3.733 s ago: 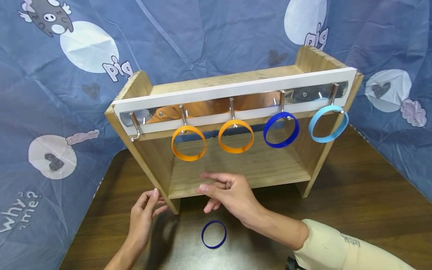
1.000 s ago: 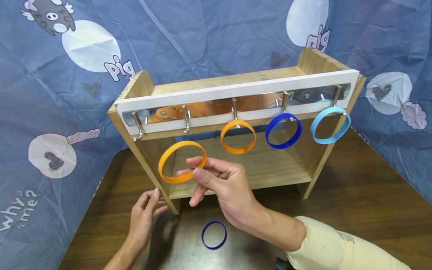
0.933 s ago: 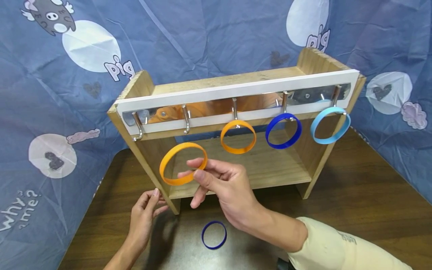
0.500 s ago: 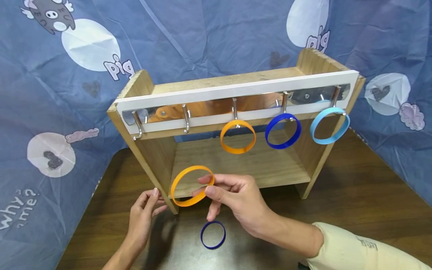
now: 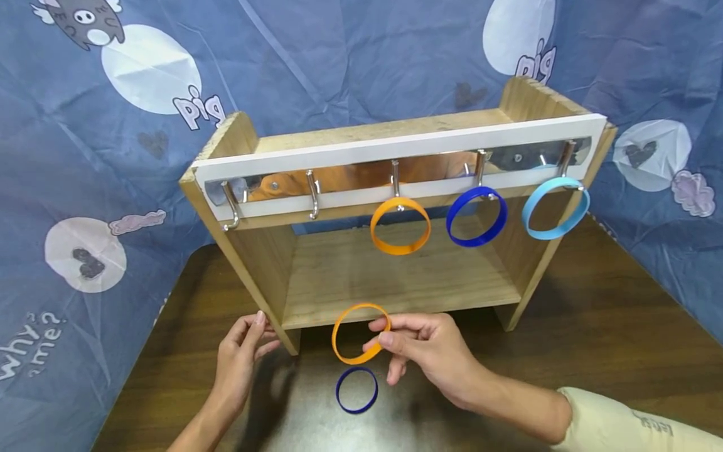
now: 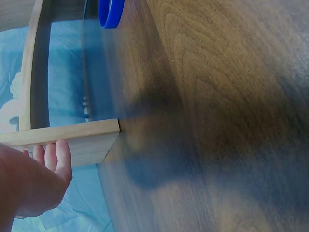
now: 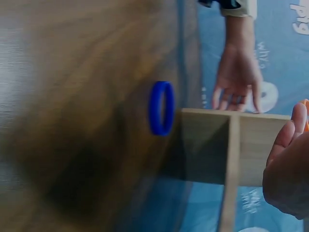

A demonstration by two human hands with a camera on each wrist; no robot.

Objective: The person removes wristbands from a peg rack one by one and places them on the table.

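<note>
My right hand [image 5: 435,351] pinches an orange wristband [image 5: 361,360] between thumb and fingers, in front of the shelf's lower edge. Just below it, a dark blue wristband [image 5: 355,411] lies on the table. My left hand [image 5: 240,358] touches the lower left side panel of the wooden shelf [image 5: 350,270], thumb at the front edge; the right wrist view shows its fingers straight against the panel's outer face. On the shelf's hook rail hang another orange wristband [image 5: 401,250], a blue wristband [image 5: 477,242] and a light blue wristband [image 5: 548,235]. The two left hooks bear nothing.
The leftmost metal hook [image 5: 230,207] and its neighbour hook [image 5: 313,196] stick out from the white rail [image 5: 361,150]. The shelf stands on a dark wooden table [image 5: 599,326]. A blue printed cloth [image 5: 350,56] hangs behind and at both sides.
The orange wristband on the second hook from the left was taken off by my right hand and brought down and to the right, over the table's front area. My left hand stays at the panel.
</note>
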